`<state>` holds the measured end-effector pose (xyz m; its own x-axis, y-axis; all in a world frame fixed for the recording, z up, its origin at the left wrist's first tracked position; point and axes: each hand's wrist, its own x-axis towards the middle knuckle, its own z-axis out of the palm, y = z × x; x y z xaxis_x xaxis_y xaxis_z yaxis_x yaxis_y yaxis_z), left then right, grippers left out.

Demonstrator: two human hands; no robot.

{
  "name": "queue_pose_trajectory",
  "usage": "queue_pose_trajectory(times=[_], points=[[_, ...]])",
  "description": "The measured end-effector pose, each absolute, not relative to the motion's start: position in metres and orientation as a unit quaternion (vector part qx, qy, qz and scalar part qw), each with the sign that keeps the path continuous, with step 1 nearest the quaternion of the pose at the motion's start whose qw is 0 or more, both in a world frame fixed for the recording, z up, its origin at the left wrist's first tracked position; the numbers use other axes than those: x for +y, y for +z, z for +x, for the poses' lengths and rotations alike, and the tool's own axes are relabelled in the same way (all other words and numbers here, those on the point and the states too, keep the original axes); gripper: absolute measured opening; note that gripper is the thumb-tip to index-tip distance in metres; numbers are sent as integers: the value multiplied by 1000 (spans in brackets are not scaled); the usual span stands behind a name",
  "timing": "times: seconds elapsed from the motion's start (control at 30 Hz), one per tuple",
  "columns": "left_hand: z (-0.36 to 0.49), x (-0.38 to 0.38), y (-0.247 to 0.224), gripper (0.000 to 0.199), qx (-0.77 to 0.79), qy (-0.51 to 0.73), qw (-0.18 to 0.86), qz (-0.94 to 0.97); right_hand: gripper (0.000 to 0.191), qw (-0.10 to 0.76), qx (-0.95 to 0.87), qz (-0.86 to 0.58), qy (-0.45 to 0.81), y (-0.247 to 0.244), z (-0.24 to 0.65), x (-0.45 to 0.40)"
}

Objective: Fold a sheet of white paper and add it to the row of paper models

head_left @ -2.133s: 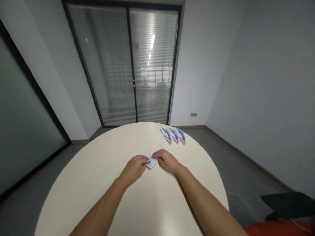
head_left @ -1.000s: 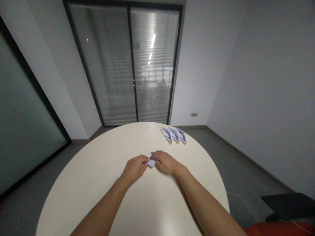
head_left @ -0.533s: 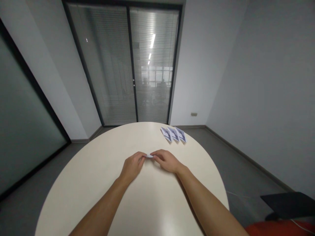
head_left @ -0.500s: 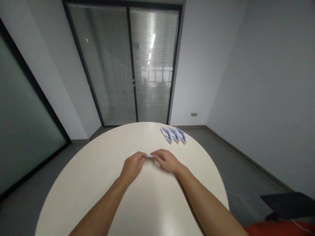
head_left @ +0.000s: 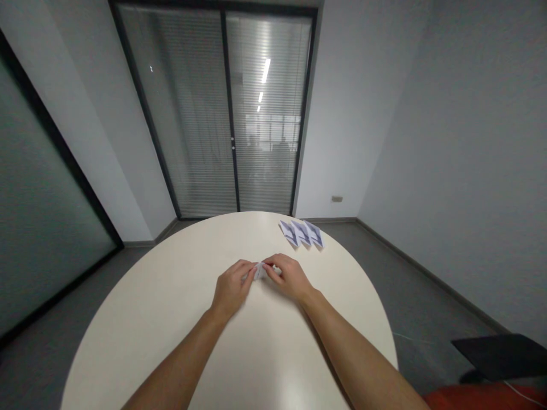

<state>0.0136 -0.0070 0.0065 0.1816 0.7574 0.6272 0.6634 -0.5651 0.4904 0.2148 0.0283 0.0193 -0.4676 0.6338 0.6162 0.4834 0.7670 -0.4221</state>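
Note:
A small piece of folded paper, pale and whitish, is held between my two hands over the middle of the table. My left hand pinches its left side between thumb and fingers. On the other side, my right hand pinches the paper near its upper right edge. My fingertips hide much of the paper, so its full shape cannot be made out. Three folded papers in white and purple-blue lie overlapping in a row beyond my right hand.
The round cream table fills the space before me. Behind it stand dark-framed glass doors with blinds. A black flat surface and a red seat are at the lower right.
The paper between my hands has gone from a thin flat strip to a raised, angled shape. My right hand has lifted slightly, and my left fingertips have shifted a little to the right.

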Motion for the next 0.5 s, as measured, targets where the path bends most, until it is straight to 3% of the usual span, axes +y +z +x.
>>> queue_pose_trajectory(times=[0.5], points=[[17, -10, 16, 21, 453, 487, 63, 744, 22, 442, -805, -330, 218, 25, 205, 18]])
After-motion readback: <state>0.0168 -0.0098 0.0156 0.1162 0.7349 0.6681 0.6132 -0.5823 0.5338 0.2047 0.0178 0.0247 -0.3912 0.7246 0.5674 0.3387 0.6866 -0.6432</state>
